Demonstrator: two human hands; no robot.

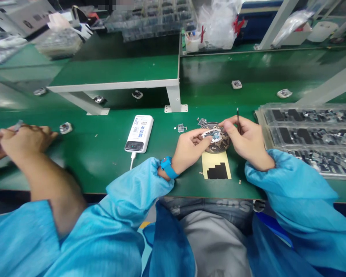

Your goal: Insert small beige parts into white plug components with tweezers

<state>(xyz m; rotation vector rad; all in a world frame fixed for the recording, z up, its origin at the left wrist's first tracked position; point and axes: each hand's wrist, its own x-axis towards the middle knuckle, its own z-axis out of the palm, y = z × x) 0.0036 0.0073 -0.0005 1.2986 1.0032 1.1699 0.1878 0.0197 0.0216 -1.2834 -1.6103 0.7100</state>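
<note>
My left hand point(192, 148) is pinched on a small white-rimmed housing point(212, 135) with silvery parts inside. It is held over a round, speckled dish point(222, 145). My right hand point(246, 136) is closed around slim dark tweezers point(238, 117), which point upward; the lower end is hidden by the fingers. Its thumb and index finger are close to the right side of the housing. Below the dish lies a yellow sheet point(216, 158) with black stickers point(218, 172). Two small metal-and-clear parts, one of them this bracket point(181, 127), rest left of the dish.
A white power bank point(140, 132) with a cable lies to the left. Clear trays point(314, 129) of parts stand at right. A raised green shelf point(118, 71) crosses the back, with several white housings point(236, 84) behind. A co-worker's hands point(25, 140) are at far left.
</note>
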